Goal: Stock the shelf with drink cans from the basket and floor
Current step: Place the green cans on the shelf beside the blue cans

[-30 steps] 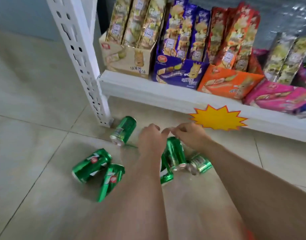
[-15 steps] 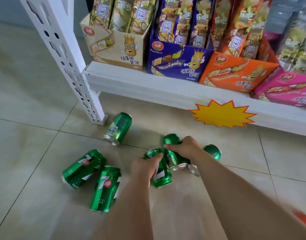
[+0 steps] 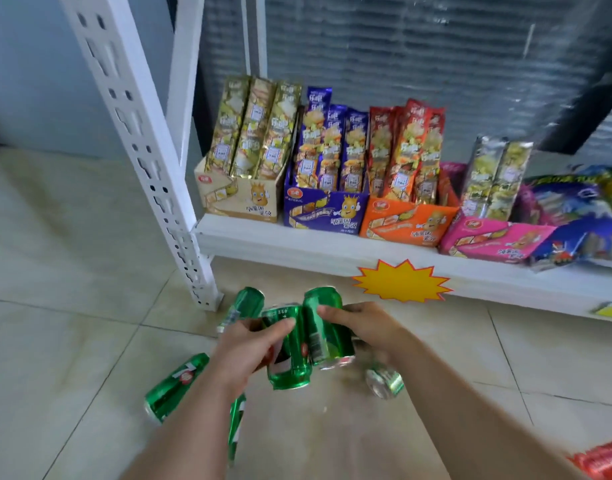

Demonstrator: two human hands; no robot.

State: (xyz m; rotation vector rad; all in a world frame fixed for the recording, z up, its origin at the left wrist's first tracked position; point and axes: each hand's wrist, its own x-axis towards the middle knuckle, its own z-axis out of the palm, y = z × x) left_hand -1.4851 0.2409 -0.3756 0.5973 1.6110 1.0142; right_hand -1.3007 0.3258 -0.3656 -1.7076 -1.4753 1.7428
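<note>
My left hand [image 3: 244, 348] grips a green drink can [image 3: 288, 355], and my right hand [image 3: 365, 325] grips a second green can [image 3: 323, 323] beside it; both cans are lifted off the floor and touch each other. Several more green cans lie on the tiled floor: one behind my hands near the shelf post [image 3: 244, 303], one at the left [image 3: 176, 388], one half hidden under my left forearm [image 3: 236, 427], and one under my right wrist [image 3: 384, 381]. The white shelf [image 3: 297, 244] is just ahead.
Snack boxes in beige [image 3: 242, 199], purple [image 3: 325, 213], orange [image 3: 408, 220] and pink [image 3: 491, 237] fill the bottom shelf. A yellow starburst tag [image 3: 401, 280] hangs on the shelf edge. The white perforated post [image 3: 148, 157] stands at left. A red object [image 3: 602, 459] shows at bottom right.
Both hands closed on a can each and lifted them off the floor. The view has tilted upward, showing more of the shelf.
</note>
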